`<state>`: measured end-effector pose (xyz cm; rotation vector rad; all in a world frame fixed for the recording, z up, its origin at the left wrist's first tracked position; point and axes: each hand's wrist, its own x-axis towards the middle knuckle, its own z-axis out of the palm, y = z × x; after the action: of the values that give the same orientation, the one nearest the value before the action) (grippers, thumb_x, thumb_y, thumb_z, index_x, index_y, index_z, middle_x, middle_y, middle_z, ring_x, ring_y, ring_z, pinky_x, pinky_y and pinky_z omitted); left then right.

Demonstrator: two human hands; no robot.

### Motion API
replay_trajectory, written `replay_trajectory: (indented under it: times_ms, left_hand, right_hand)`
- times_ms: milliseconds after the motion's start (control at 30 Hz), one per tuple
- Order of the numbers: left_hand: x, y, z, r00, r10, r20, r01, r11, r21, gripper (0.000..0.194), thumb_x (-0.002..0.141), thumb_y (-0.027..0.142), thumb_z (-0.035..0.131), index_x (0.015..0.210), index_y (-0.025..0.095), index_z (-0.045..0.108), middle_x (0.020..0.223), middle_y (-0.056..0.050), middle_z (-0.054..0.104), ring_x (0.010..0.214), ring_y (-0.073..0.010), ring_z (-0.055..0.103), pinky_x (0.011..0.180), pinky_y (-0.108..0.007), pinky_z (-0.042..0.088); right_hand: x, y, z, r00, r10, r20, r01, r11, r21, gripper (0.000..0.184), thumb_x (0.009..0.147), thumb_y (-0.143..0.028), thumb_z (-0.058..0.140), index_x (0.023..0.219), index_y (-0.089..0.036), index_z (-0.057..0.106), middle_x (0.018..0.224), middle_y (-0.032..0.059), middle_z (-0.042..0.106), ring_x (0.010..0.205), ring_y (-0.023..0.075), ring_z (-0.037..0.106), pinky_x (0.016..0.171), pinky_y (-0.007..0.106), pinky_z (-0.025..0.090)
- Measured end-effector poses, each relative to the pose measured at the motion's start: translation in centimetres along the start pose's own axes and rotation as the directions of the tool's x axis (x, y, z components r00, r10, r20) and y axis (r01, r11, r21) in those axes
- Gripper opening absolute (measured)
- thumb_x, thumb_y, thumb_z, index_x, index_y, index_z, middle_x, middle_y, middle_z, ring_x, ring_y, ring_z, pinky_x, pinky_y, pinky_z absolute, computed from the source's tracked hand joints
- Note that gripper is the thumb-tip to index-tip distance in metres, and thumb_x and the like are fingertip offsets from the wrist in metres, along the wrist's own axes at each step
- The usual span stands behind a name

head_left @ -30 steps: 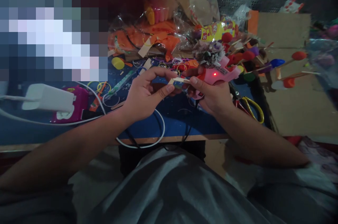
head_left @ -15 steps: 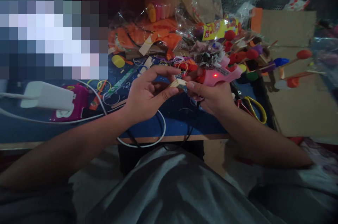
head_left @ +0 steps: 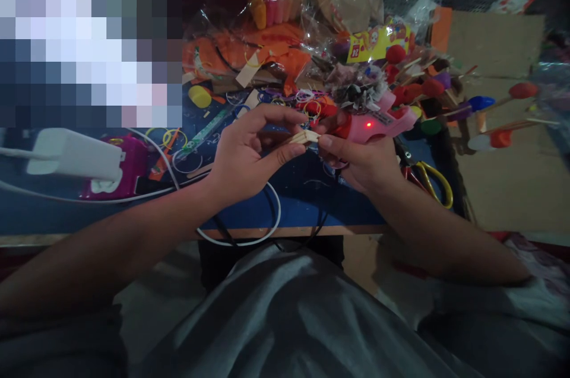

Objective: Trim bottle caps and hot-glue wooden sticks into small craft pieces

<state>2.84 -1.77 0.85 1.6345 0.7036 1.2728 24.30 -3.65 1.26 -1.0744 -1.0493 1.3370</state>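
Between both hands is a small pale wooden piece [head_left: 306,137], like short joined sticks, bent at an angle. My left hand [head_left: 247,149] has its thumb and fingers closed round the left end. At the right end, the thumb and fingers of my right hand [head_left: 367,161] pinch the tip. Just behind the right hand sits a pink glue gun [head_left: 378,123] with a red light lit; I cannot tell if the hand touches it. Scissors [head_left: 430,182] with yellow handles lie right of that hand. Loose rubber bands [head_left: 312,106] are scattered beyond the fingers.
A white plug adapter [head_left: 73,152] sits in a magenta power outlet [head_left: 129,173] at left, its white cable [head_left: 278,212] looping over the table edge. Sticks with coloured round tips [head_left: 431,87], plastic bags and orange material crowd the back. Cardboard [head_left: 512,170] lies at right.
The wooden piece has turned slightly in my fingers, and more of its pale side shows. Both hands keep their grip. The view has shifted a little.
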Motion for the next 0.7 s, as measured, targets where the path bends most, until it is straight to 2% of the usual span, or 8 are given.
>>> replay_trajectory:
  times_ms: [133, 267, 467, 700]
  left_hand:
    - [0.03, -1.02, -0.27, 0.992, 0.12, 0.029, -0.122, 0.99, 0.07, 0.036, 0.095, 0.043, 0.091, 0.124, 0.025, 0.08, 0.119, -0.005, 0.084, 0.109, -0.0195, 0.084, 0.101, -0.033, 0.074]
    - [0.15, -1.23, -0.39, 0.98, 0.199, 0.033, -0.201, 0.974, 0.106, 0.031, 0.097, 0.039, 0.089, 0.123, 0.026, 0.079, 0.119, -0.003, 0.084, 0.105, -0.0175, 0.085, 0.098, -0.031, 0.075]
    - [0.23, -1.02, -0.46, 0.98, 0.195, 0.051, -0.2, 0.968, 0.148, 0.03, 0.098, 0.042, 0.088, 0.121, 0.025, 0.078, 0.117, -0.004, 0.084, 0.102, -0.0165, 0.085, 0.094, -0.03, 0.076]
    - [0.01, -1.1, -0.35, 0.977, 0.207, 0.046, -0.211, 0.971, 0.112, 0.028, 0.099, 0.039, 0.087, 0.121, 0.024, 0.078, 0.116, -0.005, 0.084, 0.104, -0.018, 0.085, 0.098, -0.033, 0.076]
  right_hand:
    - [-0.05, -0.14, 0.02, 1.0, 0.019, -0.005, -0.019, 1.0, -0.011, 0.053, 0.059, -0.054, 0.11, 0.09, -0.026, 0.077, 0.087, 0.0007, 0.076, 0.057, 0.0116, 0.055, 0.043, 0.029, 0.036]
    - [0.01, -0.16, -0.08, 0.999, 0.016, 0.033, -0.015, 0.999, -0.048, 0.055, 0.061, -0.059, 0.108, 0.091, -0.027, 0.076, 0.084, 0.0009, 0.072, 0.059, 0.0126, 0.056, 0.045, 0.03, 0.036]
    - [0.1, -0.03, -0.23, 0.999, 0.019, 0.045, -0.015, 0.996, -0.09, 0.056, 0.064, -0.063, 0.106, 0.092, -0.027, 0.075, 0.073, -0.0011, 0.066, 0.055, 0.0123, 0.053, 0.045, 0.03, 0.034]
    - [0.01, -0.07, -0.14, 0.999, 0.009, 0.036, -0.007, 0.998, -0.06, 0.055, 0.061, -0.061, 0.109, 0.09, -0.027, 0.076, 0.08, 0.0001, 0.071, 0.06, 0.0133, 0.059, 0.043, 0.028, 0.037]
